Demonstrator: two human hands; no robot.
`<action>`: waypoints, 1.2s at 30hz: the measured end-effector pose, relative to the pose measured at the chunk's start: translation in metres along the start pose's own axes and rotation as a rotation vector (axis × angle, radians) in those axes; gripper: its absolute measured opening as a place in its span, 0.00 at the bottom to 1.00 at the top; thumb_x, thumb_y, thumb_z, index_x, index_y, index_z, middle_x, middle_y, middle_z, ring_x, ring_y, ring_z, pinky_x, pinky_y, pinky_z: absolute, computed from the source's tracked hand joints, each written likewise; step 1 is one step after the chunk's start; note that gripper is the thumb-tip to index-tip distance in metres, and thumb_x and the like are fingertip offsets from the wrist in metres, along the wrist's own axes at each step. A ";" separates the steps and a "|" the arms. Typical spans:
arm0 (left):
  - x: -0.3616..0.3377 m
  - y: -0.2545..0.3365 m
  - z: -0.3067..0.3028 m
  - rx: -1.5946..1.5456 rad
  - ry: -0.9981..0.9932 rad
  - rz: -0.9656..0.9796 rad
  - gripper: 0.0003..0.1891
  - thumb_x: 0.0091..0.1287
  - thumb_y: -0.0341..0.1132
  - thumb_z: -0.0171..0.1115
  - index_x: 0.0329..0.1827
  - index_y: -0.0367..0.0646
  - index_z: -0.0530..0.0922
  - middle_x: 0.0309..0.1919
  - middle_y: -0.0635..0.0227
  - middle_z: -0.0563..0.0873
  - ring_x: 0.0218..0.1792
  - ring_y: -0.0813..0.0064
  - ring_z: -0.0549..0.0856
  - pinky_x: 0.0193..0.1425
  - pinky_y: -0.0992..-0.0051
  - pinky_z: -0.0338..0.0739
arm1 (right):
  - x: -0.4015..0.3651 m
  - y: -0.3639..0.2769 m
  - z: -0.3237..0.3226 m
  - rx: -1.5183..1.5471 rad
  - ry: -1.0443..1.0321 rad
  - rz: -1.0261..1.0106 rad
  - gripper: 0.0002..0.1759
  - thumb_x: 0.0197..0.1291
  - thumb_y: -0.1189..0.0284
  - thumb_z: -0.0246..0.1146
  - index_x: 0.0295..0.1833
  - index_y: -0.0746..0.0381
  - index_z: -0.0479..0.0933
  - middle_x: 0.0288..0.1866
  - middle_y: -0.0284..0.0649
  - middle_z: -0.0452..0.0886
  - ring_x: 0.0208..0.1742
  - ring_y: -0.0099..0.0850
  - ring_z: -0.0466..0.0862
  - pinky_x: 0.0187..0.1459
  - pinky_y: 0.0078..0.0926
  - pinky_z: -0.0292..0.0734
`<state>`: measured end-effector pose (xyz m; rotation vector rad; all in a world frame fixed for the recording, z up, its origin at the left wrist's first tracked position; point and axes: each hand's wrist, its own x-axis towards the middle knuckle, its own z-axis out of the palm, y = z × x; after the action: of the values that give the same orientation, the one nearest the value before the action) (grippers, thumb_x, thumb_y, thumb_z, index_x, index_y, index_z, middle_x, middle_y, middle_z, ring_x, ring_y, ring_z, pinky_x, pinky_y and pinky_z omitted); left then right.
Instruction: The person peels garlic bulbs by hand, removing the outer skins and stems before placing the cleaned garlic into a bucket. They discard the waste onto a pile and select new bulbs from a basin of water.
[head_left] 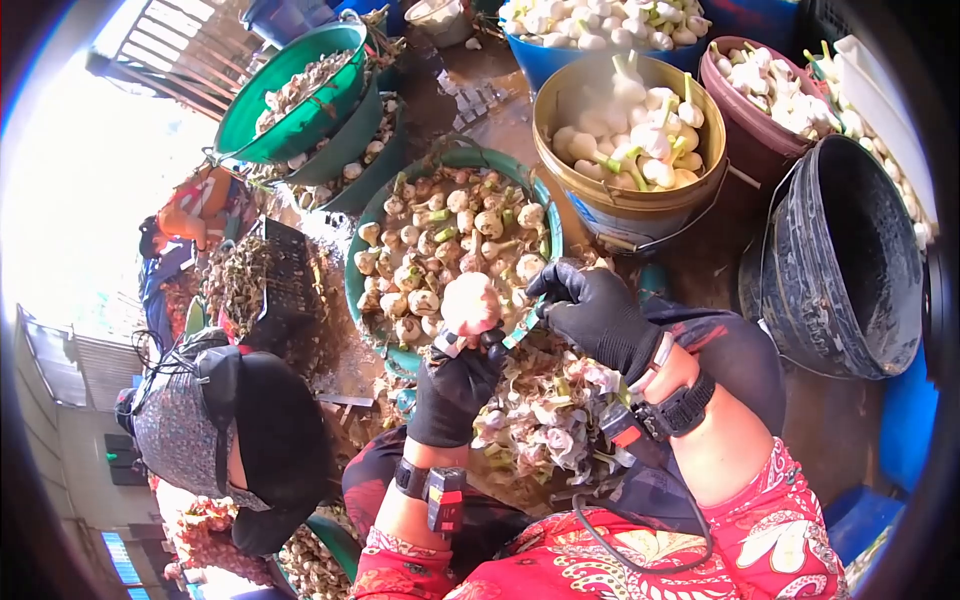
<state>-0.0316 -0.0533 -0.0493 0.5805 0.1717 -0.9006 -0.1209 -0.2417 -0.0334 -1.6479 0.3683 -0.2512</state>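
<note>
My left hand (456, 395), in a black glove, is closed around the base of a pale pink-white garlic bulb (471, 304) and holds it up. White tape shows on one of its fingers. My right hand (600, 318), also gloved in black, is to the right of the bulb with fingers curled. Between its fingertips and the left hand is a slim teal-and-white tool (525, 324); its exact kind is too small to tell. Just beyond the hands stands a green tub (357, 285) of untrimmed garlic bulbs (412, 275). Loose garlic peelings (550, 425) lie in a heap below my hands.
A gold bucket (625, 205) and a maroon bucket (735, 120) hold cleaned garlic. A black bucket (800, 290) tilts at right. Green basins (335, 140) stand at upper left. Another person in a dark cap (275, 430) is close on the left, near a black crate (290, 280).
</note>
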 end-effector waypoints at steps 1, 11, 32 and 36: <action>0.005 -0.002 -0.018 0.193 -0.067 0.075 0.11 0.65 0.30 0.58 0.49 0.40 0.74 0.41 0.67 0.81 0.40 0.73 0.80 0.47 0.72 0.77 | -0.004 -0.006 -0.002 0.010 0.036 -0.111 0.05 0.53 0.74 0.60 0.36 0.62 0.77 0.27 0.45 0.80 0.30 0.35 0.82 0.37 0.32 0.76; -0.021 -0.024 0.065 0.829 0.026 0.070 0.17 0.71 0.38 0.51 0.56 0.34 0.72 0.28 0.64 0.82 0.25 0.75 0.82 0.32 0.76 0.78 | -0.012 -0.017 -0.014 -0.270 0.211 -0.496 0.17 0.53 0.66 0.66 0.48 0.60 0.78 0.41 0.47 0.80 0.42 0.47 0.80 0.43 0.40 0.77; -0.043 -0.027 0.085 1.042 0.030 0.026 0.20 0.68 0.35 0.54 0.61 0.37 0.71 0.24 0.65 0.81 0.21 0.77 0.80 0.25 0.79 0.73 | -0.014 -0.008 -0.014 -0.577 0.360 -0.659 0.08 0.51 0.74 0.63 0.38 0.62 0.78 0.32 0.46 0.80 0.30 0.40 0.81 0.33 0.36 0.75; -0.044 -0.025 0.093 1.023 -0.008 0.011 0.17 0.68 0.36 0.54 0.56 0.34 0.72 0.25 0.63 0.81 0.21 0.73 0.81 0.25 0.77 0.75 | -0.006 -0.007 -0.027 -0.104 0.225 -0.175 0.04 0.57 0.74 0.59 0.34 0.64 0.77 0.22 0.35 0.76 0.26 0.16 0.74 0.31 0.19 0.71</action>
<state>-0.0870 -0.0851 0.0348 1.5179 -0.3303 -0.9457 -0.1360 -0.2635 -0.0231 -1.7611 0.4128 -0.5603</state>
